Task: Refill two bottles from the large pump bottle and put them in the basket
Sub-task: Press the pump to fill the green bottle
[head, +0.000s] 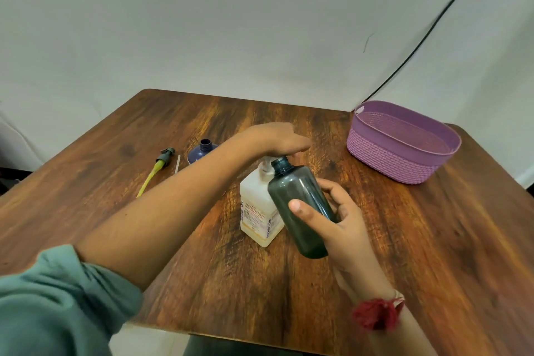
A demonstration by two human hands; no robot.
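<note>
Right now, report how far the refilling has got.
Done: the spray head lies loose on the table. In hand: the right hand holds the grey bottle, mouth open, at the spout of the pump bottle; the left hand rests on its top. Left: the blue bottle waits uncapped, and neither bottle is in the basket.
</note>
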